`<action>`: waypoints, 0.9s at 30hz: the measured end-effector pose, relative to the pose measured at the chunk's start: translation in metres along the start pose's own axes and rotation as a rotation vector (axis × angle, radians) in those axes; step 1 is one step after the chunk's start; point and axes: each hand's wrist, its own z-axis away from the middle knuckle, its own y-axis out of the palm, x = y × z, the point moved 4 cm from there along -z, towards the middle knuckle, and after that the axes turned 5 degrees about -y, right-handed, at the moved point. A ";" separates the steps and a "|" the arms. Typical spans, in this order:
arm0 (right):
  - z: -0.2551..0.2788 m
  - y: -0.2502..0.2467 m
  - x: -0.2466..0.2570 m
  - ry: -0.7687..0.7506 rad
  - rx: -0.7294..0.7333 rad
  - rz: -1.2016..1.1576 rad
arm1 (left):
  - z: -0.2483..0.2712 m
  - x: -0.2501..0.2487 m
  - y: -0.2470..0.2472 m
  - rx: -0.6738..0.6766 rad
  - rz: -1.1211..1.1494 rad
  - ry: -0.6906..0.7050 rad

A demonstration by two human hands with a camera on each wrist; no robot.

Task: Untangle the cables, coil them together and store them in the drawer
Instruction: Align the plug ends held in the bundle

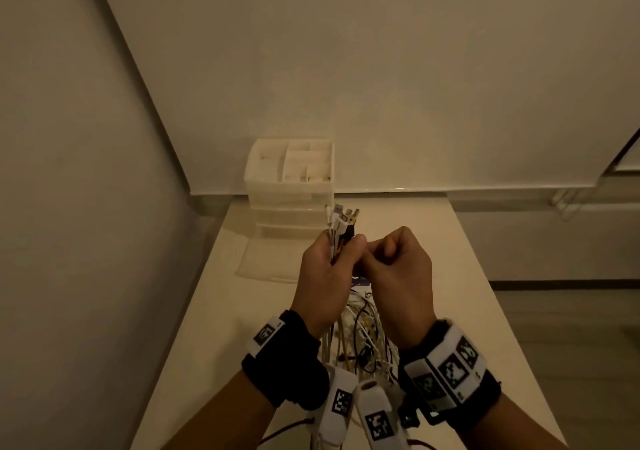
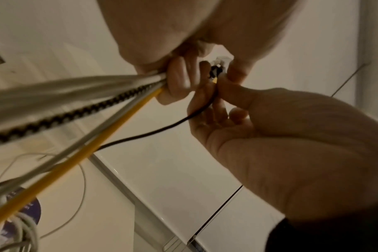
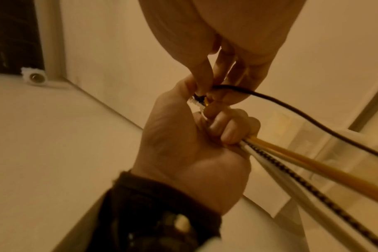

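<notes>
Pale room, plain walls, dim warm light. Long white counter (image 1: 467, 276) running away from the viewer, with a translucent drawer unit (image 1: 289, 186) at its far end against the wall, lowest drawer (image 1: 266, 259) pulled out toward the hands. Between the forearms, a loose heap of cables (image 1: 360, 338) on the counter, still looped over one another. Above it, left hand (image 1: 325, 276) clenched round a gathered bundle (image 2: 76, 95) of white, yellow and braided strands, plug ends (image 1: 341, 221) pointing up and away toward the drawer unit, long axis roughly upright. Right hand (image 1: 398, 273) just beside it, knuckles touching, fingers (image 3: 224, 56) pinching a thin black cable (image 3: 291, 109) at the bundle's top. Likely next: black plug laid in line with the others.
</notes>
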 end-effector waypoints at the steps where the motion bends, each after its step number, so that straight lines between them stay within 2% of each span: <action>1: 0.000 -0.001 0.000 -0.022 0.009 0.051 | -0.001 0.001 0.001 -0.018 -0.010 -0.009; 6: -0.004 -0.002 -0.003 -0.086 0.145 0.257 | -0.007 0.009 -0.001 -0.086 -0.046 -0.012; 10: -0.003 -0.001 -0.004 -0.140 0.338 0.333 | -0.010 0.011 -0.007 -0.059 -0.089 0.045; 13: -0.004 0.002 -0.020 -0.095 0.538 0.356 | -0.009 0.003 -0.013 -0.074 -0.044 0.070; 15: 0.000 0.004 -0.040 -0.045 0.685 0.333 | -0.013 -0.007 -0.024 -0.130 0.001 0.139; 17: 0.006 0.002 -0.062 -0.031 0.757 0.346 | -0.020 -0.020 -0.041 -0.182 0.082 0.197; 20: 0.012 -0.013 -0.097 0.020 0.723 0.333 | -0.028 -0.047 -0.068 -0.218 0.207 0.256; 22: 0.012 -0.020 -0.114 0.038 0.691 0.332 | -0.030 -0.055 -0.080 -0.246 0.208 0.246; 25: 0.002 -0.018 -0.118 0.026 0.636 0.375 | -0.025 -0.051 -0.086 -0.232 0.061 0.253; 27: -0.011 -0.019 -0.111 0.029 0.578 0.386 | -0.017 -0.045 -0.077 -0.154 -0.183 0.297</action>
